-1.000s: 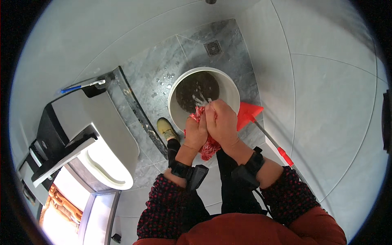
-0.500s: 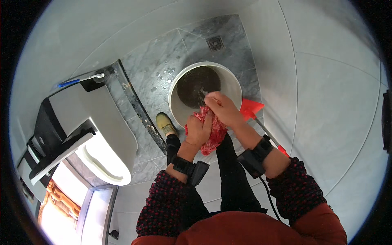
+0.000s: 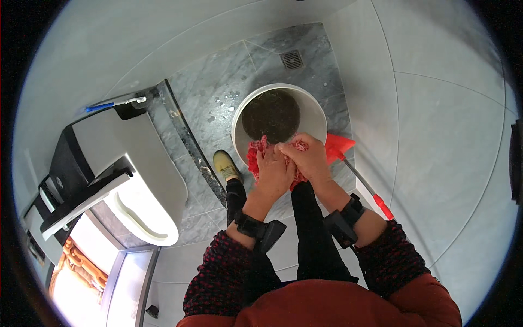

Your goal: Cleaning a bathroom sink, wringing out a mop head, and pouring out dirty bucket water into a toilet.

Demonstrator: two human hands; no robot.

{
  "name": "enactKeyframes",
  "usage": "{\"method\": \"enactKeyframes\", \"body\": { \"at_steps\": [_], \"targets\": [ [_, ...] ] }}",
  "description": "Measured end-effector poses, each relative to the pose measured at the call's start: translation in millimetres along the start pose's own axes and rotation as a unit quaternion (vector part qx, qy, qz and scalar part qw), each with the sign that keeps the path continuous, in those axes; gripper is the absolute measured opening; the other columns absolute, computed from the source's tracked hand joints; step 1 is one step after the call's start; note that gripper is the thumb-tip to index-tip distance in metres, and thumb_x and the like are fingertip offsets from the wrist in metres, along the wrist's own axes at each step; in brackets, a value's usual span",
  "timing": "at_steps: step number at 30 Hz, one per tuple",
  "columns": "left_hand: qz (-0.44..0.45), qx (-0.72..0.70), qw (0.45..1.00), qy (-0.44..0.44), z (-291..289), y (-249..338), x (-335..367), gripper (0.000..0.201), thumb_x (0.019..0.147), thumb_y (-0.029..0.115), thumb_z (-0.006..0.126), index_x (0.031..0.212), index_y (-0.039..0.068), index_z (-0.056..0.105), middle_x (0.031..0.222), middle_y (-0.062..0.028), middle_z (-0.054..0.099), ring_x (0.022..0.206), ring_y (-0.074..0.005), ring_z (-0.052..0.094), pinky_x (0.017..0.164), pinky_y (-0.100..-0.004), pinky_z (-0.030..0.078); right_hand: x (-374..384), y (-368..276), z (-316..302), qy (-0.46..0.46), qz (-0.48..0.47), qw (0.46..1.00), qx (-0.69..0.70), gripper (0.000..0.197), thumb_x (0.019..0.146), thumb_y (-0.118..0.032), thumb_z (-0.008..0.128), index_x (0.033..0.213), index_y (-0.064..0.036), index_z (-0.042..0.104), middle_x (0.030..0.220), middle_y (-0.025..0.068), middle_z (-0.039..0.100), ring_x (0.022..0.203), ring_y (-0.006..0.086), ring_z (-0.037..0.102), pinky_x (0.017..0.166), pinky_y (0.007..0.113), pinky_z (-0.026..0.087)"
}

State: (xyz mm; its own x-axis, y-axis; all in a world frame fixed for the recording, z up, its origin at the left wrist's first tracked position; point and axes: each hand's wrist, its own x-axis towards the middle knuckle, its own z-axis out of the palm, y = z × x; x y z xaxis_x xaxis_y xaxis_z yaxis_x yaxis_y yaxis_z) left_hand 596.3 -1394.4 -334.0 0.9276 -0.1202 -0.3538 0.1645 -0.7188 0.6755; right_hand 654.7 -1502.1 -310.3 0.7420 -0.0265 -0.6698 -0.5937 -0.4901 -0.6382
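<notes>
My left hand (image 3: 274, 173) is closed on a wet-looking red cloth (image 3: 254, 157), which bunches out past its fingers. My right hand (image 3: 311, 162) grips the same cloth close beside it, thumb side against the left fingers; a fold shows above its knuckles. Both hands are at the near rim of a white bucket (image 3: 235, 131), and much of the cloth is hidden beneath them. Dark, murky water (image 3: 272, 114) lies in the bottom of the bucket.
A red-headed broom or squeegee (image 3: 339, 145) leans right of the bucket. On the left are a white toilet (image 3: 150, 180), a blue-and-white brush (image 3: 115, 103) and a dark stone curb (image 3: 190, 141). A floor drain (image 3: 291, 59) lies beyond the bucket. My shoe (image 3: 225, 163) stands beside it.
The cloth hung as a long bundle below my hands; now it is gathered up between them. My left hand has moved right and my right hand slightly down, bringing them together.
</notes>
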Motion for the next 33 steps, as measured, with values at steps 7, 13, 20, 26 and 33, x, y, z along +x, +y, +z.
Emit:
{"method": "enactKeyframes", "body": {
  "at_steps": [7,13,20,26,33],
  "targets": [
    [-0.235,-0.671,0.703,0.015,-22,-9,-16,0.028,0.09,0.019,0.045,0.102,-0.005,0.052,0.104,-0.0121,0.058,0.101,-0.024,0.055,0.092,-0.0409,0.04,-19,-18,1,0.046,-0.29,0.947,-0.132,0.018,0.066,-0.019,0.069,0.072,-0.0053,0.059,0.074,0.0103,0.056,0.07,0.0292,0.058,0.061,0.038,0.047],
    [-0.295,-0.755,0.584,0.05,10,-24,-34,0.036,0.094,0.027,0.044,0.109,-0.004,0.051,0.112,-0.0167,0.057,0.105,-0.0241,0.055,0.09,-0.0419,0.046,-49,-50,-5,-0.15,-0.568,0.778,-0.221,0.012,0.061,-0.014,0.065,0.067,-0.01,0.054,0.074,0.006,0.049,0.071,0.0231,0.054,0.057,0.036,0.045],
    [-0.296,-0.898,0.308,-0.102,-45,17,-30,0.048,0.084,0.024,0.052,0.126,0.002,0.043,0.121,-0.0205,0.051,0.112,-0.0302,0.051,0.097,-0.045,0.041,-66,-57,-13,-0.273,-0.72,0.59,-0.241,0.014,0.064,-0.023,0.06,0.064,-0.0119,0.053,0.078,0.0035,0.05,0.074,0.0214,0.049,0.06,0.037,0.041],
    [-0.219,-0.924,0.302,-0.083,-49,44,-36,0.057,0.079,0.022,0.055,0.13,0.005,0.039,0.124,-0.0207,0.049,0.115,-0.032,0.049,0.1,-0.0456,0.038,-74,-72,-21,-0.276,-0.692,0.65,-0.146,0.014,0.072,-0.025,0.057,0.068,-0.012,0.055,0.077,0.0047,0.052,0.08,0.0246,0.053,0.062,0.037,0.041],
    [-0.146,-0.942,0.303,0.008,-50,60,-37,0.072,0.067,0.017,0.058,0.134,0.005,0.034,0.128,-0.0207,0.047,0.119,-0.0345,0.045,0.105,-0.0455,0.033,-84,-57,-45,-0.04,-0.519,0.851,-0.073,0.017,0.069,-0.013,0.064,0.085,-0.0079,0.063,0.085,0.0094,0.057,0.083,0.0265,0.058,0.071,0.036,0.047]
  ]
}}
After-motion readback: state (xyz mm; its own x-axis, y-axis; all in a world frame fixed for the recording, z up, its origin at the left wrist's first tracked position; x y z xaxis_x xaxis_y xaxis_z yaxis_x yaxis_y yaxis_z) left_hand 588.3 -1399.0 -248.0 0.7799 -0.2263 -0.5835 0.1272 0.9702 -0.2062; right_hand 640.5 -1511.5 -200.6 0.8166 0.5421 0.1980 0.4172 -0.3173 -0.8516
